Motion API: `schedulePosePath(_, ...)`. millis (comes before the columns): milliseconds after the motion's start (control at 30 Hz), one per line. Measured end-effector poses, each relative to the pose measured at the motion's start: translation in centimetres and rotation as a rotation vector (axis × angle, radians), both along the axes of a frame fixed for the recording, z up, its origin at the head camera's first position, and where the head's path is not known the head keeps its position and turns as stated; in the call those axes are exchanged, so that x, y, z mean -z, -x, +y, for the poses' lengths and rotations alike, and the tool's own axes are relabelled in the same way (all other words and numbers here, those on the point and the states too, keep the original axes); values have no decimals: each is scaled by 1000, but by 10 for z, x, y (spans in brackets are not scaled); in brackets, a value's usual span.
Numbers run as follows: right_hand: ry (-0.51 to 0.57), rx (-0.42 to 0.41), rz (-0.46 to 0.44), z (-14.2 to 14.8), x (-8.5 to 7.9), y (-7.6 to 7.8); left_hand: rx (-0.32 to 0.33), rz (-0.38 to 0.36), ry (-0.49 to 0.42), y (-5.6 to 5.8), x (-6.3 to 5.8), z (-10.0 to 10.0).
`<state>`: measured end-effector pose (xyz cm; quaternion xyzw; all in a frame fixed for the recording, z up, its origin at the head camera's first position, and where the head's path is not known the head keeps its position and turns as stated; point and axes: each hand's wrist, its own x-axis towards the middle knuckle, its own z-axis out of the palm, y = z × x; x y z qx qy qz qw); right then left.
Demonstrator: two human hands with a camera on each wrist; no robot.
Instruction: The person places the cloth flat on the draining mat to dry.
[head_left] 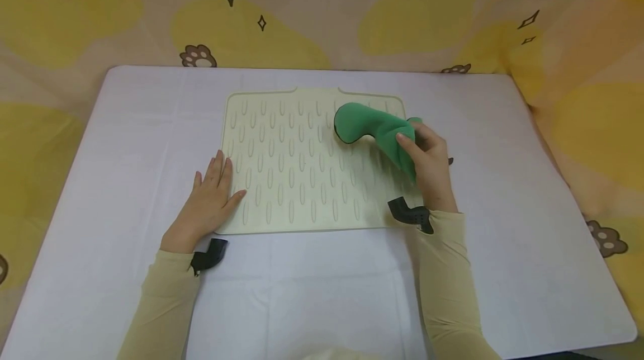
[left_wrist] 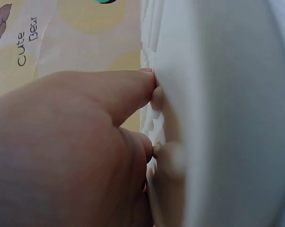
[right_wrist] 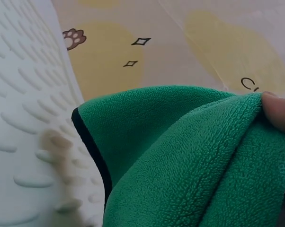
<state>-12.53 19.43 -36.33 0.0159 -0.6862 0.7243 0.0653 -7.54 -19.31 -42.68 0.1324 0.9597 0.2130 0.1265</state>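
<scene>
A green terry cloth (head_left: 374,125) with dark edging hangs folded over the right part of a cream mat (head_left: 282,220) covered in raised oval ridges. My right hand (head_left: 434,164) pinches the cloth between thumb and fingers. In the right wrist view, the looped pile of the cloth (right_wrist: 180,161) fills the front, and the thumb (right_wrist: 280,113) presses on its upper fold. With fingers spread and straight, my left hand (head_left: 206,200) rests on the mat's left edge. The left wrist view shows that thumb (left_wrist: 133,90) against the ridged surface.
A white table (head_left: 312,293) lies under the mat. Behind it and along the sides hangs a yellow and beige patterned cloth backdrop (head_left: 322,8) with paw prints and stars. Black wrist cameras (head_left: 208,256) are strapped at both sleeves.
</scene>
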Motion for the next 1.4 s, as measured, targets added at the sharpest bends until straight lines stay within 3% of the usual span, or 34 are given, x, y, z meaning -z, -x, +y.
schedulePosePath(400, -49, -59, -28, -12, 1, -3, -1, -9, 0, 1, 2, -1)
schedulePosePath(833, -76, -107, 1, -20, 4, -2, -1, 4, 1, 1, 2, -1)
schedulePosePath(1400, -145, -193, -79, -43, 12, -6, 2, -5, 0, 1, -1, 0)
